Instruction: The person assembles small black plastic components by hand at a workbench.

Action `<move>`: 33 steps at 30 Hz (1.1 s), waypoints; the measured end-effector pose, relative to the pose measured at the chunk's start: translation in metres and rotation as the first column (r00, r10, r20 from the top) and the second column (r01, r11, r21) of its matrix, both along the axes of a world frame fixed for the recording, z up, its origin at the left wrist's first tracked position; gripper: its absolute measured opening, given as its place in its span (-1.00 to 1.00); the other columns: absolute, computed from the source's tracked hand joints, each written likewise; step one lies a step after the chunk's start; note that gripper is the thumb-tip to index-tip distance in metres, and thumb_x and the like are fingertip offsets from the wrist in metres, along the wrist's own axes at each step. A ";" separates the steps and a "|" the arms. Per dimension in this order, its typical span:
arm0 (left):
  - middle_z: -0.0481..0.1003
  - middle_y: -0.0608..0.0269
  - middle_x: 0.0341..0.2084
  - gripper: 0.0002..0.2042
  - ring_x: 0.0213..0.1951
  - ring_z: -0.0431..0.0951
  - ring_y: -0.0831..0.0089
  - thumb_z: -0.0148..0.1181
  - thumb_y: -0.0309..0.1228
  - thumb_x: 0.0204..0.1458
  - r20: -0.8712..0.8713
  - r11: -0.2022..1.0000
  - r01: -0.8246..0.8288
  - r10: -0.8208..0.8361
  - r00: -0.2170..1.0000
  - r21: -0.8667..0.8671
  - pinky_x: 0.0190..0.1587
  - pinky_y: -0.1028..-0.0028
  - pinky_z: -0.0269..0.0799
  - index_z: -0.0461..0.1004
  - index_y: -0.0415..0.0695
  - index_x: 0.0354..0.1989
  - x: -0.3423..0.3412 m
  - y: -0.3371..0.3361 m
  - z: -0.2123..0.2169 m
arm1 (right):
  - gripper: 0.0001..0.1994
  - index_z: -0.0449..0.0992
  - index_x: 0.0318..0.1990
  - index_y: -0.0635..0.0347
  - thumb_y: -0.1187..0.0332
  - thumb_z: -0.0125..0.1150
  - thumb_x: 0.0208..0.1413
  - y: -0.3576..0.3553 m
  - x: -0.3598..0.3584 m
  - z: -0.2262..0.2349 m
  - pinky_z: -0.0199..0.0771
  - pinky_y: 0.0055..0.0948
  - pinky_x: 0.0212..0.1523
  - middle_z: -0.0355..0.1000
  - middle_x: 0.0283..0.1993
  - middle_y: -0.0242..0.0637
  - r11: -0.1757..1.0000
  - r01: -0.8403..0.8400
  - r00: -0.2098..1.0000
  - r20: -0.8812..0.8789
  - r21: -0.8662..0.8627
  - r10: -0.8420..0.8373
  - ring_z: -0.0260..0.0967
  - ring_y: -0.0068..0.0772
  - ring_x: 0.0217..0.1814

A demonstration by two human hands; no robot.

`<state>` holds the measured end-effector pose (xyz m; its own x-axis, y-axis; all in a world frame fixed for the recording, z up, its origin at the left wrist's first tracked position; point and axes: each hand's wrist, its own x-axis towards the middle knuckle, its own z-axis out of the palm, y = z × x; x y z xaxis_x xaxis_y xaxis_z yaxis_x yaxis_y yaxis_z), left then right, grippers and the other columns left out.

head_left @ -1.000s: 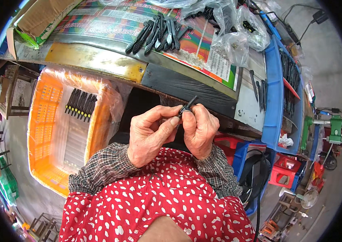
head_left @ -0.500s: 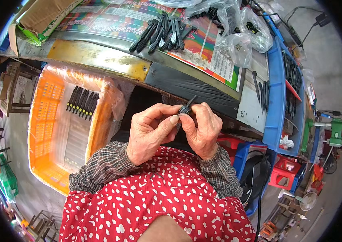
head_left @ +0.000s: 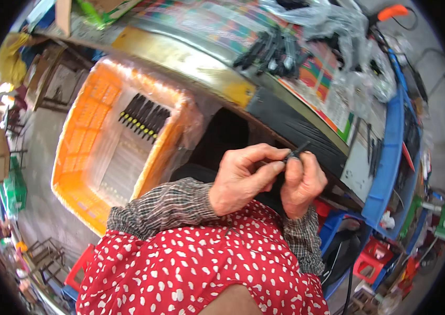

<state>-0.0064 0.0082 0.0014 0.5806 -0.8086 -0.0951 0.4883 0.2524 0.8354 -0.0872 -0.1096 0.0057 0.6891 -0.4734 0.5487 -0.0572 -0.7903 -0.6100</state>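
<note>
held part: a small black slender piece (head_left: 297, 154) is pinched at its lower end between both hands, its free tip tilted up and to the right, just in front of the surface's dark edge.
left hand (head_left: 243, 178): fingers are closed on the black piece, thumb and forefinger pressed at it from the left.
right hand (head_left: 300, 184): fingers are curled shut around the same piece from the right, touching the left hand's fingertips.
sleeves: checked grey cuffs are seen at both wrists, over a red garment with white spots.
surface (head_left: 285, 118): a loose heap of black pieces (head_left: 272, 51) is laid on a colourful sheet, well apart from the hands, beside clear plastic bags (head_left: 348, 47).
orange crate (head_left: 112, 142): lined with clear plastic, it is set to the left below the surface; a row of black pieces with yellow ends (head_left: 143, 116) is laid inside.
</note>
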 end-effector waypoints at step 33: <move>0.48 0.29 -0.35 -0.67 -0.43 0.45 0.67 0.11 -0.57 0.08 -0.035 1.000 -0.023 0.022 0.999 -0.004 -0.40 0.66 0.41 0.37 -0.23 0.05 0.035 0.037 -0.001 | -0.63 0.44 -0.22 0.34 0.13 0.19 0.09 0.023 0.016 -0.002 0.36 -0.51 -0.39 0.40 -0.42 -0.26 0.945 -0.100 0.982 -0.124 0.310 0.144 0.36 -0.47 -0.45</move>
